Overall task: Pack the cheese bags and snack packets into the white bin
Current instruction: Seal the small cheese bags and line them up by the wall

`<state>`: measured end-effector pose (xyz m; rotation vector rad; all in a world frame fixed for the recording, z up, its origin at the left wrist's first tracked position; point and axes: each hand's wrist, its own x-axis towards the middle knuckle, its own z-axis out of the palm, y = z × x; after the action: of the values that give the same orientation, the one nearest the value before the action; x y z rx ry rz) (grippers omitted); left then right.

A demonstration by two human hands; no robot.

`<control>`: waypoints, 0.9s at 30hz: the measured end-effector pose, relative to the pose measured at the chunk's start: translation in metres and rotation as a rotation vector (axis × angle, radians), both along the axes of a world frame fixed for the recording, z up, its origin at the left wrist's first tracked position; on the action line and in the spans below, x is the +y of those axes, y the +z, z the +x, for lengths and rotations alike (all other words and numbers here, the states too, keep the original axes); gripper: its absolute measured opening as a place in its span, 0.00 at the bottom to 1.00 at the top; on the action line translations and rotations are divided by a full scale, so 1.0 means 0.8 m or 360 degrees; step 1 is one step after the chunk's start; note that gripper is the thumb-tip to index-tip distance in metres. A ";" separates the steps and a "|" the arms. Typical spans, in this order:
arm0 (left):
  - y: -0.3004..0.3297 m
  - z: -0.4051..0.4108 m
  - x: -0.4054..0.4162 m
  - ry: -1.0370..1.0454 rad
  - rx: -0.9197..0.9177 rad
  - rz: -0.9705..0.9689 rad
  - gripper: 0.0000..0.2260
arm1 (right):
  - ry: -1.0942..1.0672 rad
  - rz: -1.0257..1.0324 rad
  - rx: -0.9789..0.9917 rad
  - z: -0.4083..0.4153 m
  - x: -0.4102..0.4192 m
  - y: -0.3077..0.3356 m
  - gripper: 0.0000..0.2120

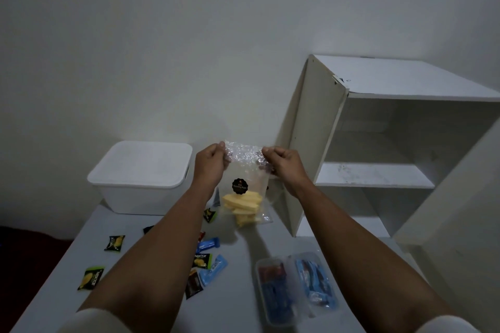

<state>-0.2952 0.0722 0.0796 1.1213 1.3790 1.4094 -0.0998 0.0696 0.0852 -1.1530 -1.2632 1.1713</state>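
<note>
Lid on white bin: contents not visible. Round label on cheese bag: text too small to read. Forearms cover several snack packets on tabletop. Cabinet cut off at right edge.

Tabletop w/ bin & snacks
White bin far left, lid on; snack packets scattered mid; clear tray near right.

A single wide-angle head view looks forward and down from above the pale grey bench, close over both outstretched forearms, facing the plain white wall
</note>
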 end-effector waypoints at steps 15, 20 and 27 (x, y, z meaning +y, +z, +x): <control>-0.001 -0.074 0.026 -0.0299 -0.0370 -0.0485 0.12 | -0.0091 0.0342 -0.0497 -0.137 0.001 -0.040 0.11; -0.005 -0.115 0.038 -0.0458 -0.0305 -0.0442 0.06 | -0.0071 0.0242 -0.0373 -0.178 -0.001 -0.038 0.12; -0.025 -0.168 0.061 -0.0808 0.0223 -0.0384 0.09 | -0.0202 -0.0036 -0.0382 -0.228 0.013 -0.040 0.10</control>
<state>-0.4299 0.1210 0.0599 1.3094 1.2061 0.7945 -0.2825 0.0801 0.0533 -1.4020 -1.3368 0.9771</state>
